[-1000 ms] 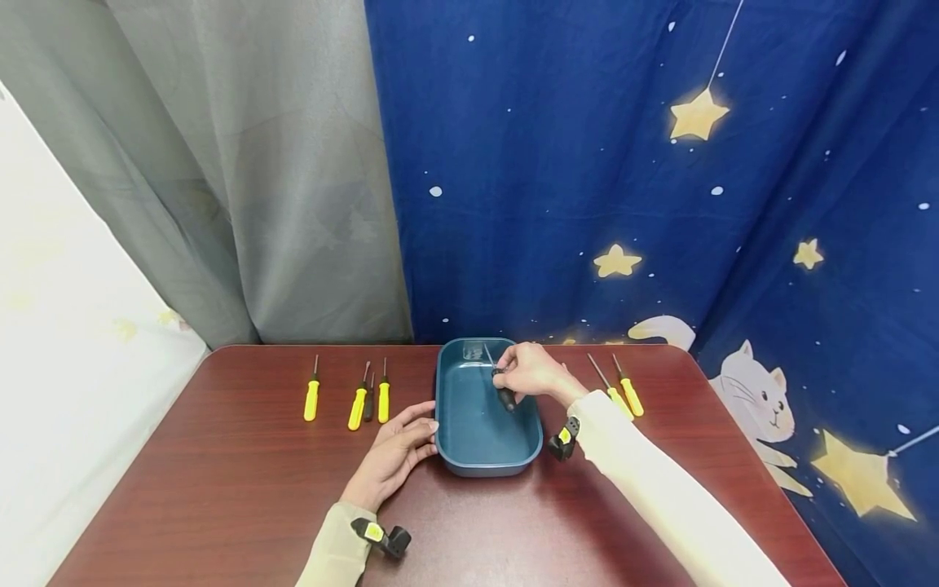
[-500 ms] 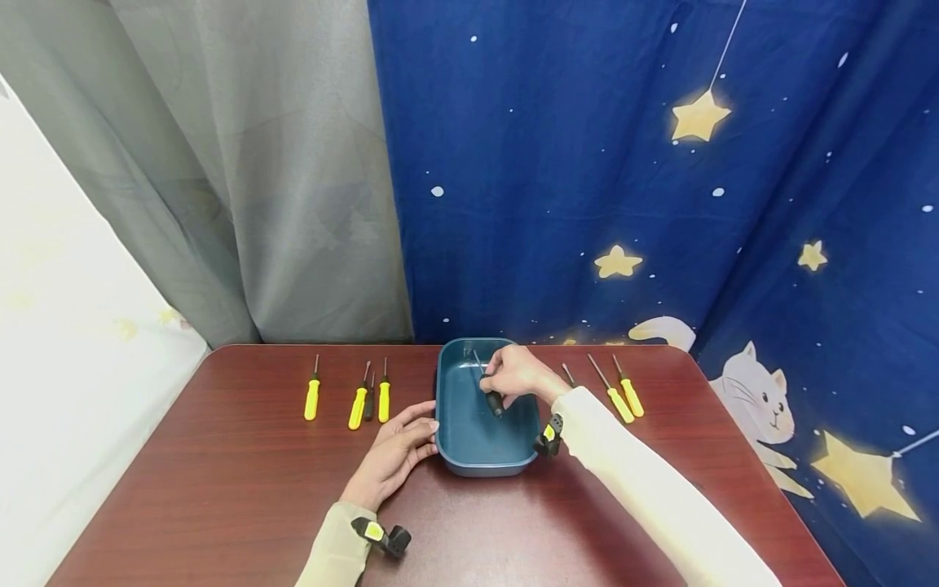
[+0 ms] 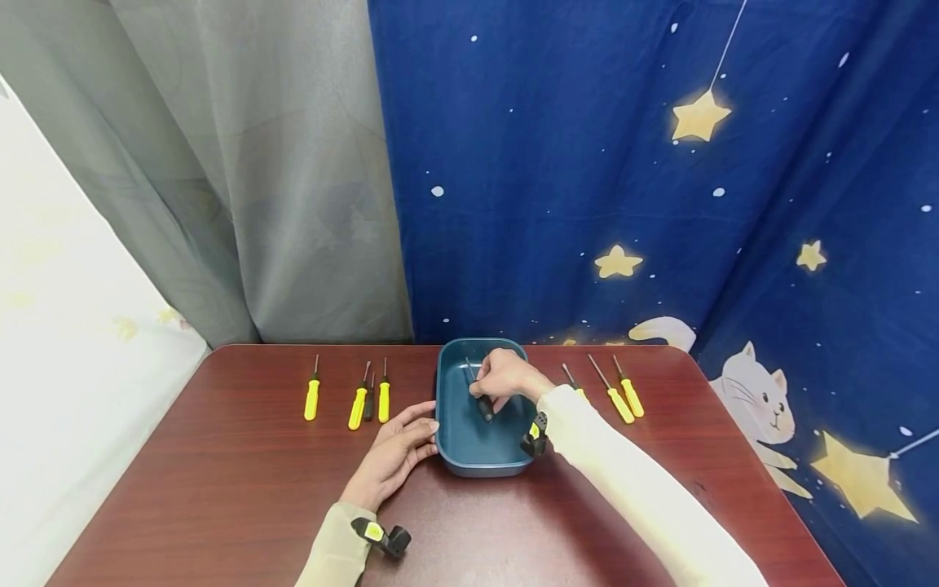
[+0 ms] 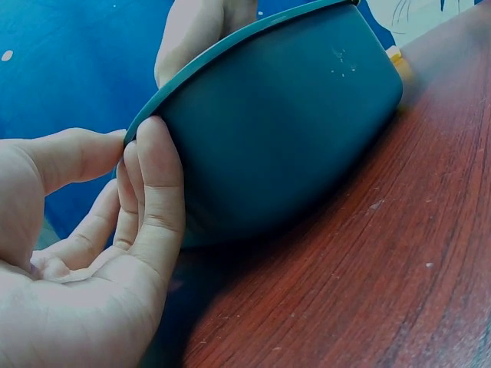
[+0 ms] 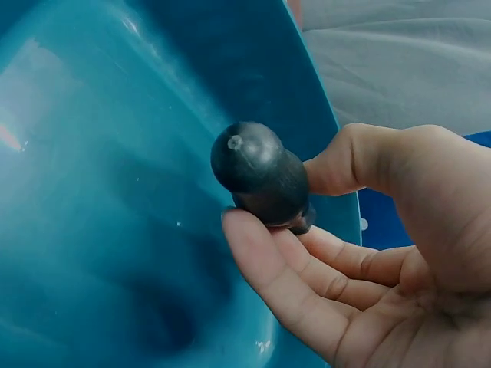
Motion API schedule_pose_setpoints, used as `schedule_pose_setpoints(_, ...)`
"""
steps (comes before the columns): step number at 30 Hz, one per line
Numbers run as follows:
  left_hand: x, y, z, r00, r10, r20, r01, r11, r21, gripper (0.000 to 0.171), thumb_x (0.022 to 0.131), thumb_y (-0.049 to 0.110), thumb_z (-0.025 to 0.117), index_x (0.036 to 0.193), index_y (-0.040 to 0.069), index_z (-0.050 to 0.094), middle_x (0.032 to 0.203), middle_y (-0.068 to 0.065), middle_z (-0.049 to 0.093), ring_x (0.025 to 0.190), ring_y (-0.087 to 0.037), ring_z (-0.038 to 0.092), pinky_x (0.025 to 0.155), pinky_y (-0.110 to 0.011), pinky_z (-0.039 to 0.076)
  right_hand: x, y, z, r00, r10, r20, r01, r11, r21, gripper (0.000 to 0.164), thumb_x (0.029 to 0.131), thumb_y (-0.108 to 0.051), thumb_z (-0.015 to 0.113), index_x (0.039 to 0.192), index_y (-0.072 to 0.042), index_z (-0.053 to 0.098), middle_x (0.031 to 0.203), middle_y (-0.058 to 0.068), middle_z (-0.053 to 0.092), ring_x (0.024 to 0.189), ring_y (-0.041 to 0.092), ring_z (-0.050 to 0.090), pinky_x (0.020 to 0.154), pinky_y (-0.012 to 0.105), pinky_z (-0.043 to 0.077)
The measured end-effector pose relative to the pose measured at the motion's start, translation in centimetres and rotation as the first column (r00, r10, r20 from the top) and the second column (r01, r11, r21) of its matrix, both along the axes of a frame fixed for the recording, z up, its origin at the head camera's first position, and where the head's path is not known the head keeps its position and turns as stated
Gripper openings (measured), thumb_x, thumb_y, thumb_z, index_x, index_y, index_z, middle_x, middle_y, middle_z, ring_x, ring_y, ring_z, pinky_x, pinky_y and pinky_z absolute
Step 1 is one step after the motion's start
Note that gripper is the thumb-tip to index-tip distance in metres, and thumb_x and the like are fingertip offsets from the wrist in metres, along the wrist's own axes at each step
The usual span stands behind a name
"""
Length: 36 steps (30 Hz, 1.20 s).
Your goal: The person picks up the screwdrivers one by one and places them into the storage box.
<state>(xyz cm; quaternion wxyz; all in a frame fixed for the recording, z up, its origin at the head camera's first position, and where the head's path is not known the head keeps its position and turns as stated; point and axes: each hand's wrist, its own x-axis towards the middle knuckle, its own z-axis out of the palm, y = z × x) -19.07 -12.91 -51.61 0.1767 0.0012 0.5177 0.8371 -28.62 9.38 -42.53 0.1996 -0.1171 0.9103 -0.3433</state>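
My right hand [image 3: 502,378] is over the blue bin and pinches a black-handled screwdriver [image 3: 484,407] between thumb and fingers. The slim shaft points toward the bin's far wall, and the rounded handle end faces the camera in the right wrist view, where the screwdriver handle [image 5: 265,172] shows up close. On the near left, my left hand [image 3: 392,452] rests against the outer side of the blue bin [image 3: 486,470]. In the left wrist view its fingertips [image 4: 159,146] touch the bin's outer wall just under the rim.
Left of the bin lie several screwdrivers: a lone yellow one [image 3: 311,399], then a yellow one [image 3: 357,408], a black one [image 3: 369,399] and another yellow one [image 3: 384,401]. Right of it are more yellow screwdrivers [image 3: 620,404], one partly behind the right sleeve. Curtains hang behind the table [image 3: 220,489].
My right hand has moved left and slightly down into the bin with the screwdriver, uncovering a yellow screwdriver on the right. The left hand and the bin have stayed put.
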Motion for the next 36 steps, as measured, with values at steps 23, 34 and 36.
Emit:
schedule_pose_setpoints(23,0.0,0.0,0.1,1.000,-0.008,0.002,0.008,1.000,0.007,0.063,0.098,0.008,0.066,0.154,0.002,0.036,0.095,0.000,0.070,0.085,-0.011,0.064,0.076,-0.023,0.059,-0.5,-2.5,-0.8,0.993,-0.008,0.118,0.005,1.000,0.026,0.017,0.086,-0.015,0.073,0.073,-0.004,0.077,0.067,0.009,0.072,0.065,0.023,0.077,0.067,0.037,0.064)
schedule_pose_setpoints(34,-0.1,-0.1,0.1,1.000,-0.016,-0.007,0.016,1.000,0.011,0.063,0.099,0.007,0.064,0.154,0.001,0.034,0.096,0.000,0.069,0.085,-0.010,0.064,0.075,-0.023,0.059,-0.7,-3.5,-1.2,0.989,-0.036,0.143,0.027,0.998,0.062,0.020,0.085,-0.015,0.073,0.071,-0.001,0.075,0.072,0.013,0.075,0.067,0.023,0.077,0.070,0.036,0.064)
schedule_pose_setpoints(36,-0.1,-0.1,0.1,1.000,-0.013,-0.005,0.013,1.000,0.011,0.062,0.099,0.006,0.064,0.154,0.001,0.035,0.097,0.000,0.069,0.084,-0.011,0.064,0.075,-0.023,0.059,-0.7,-3.6,-1.2,0.988,-0.043,0.145,0.033,0.997,0.070,0.020,0.085,-0.015,0.073,0.072,0.000,0.075,0.072,0.013,0.075,0.068,0.023,0.077,0.070,0.036,0.064)
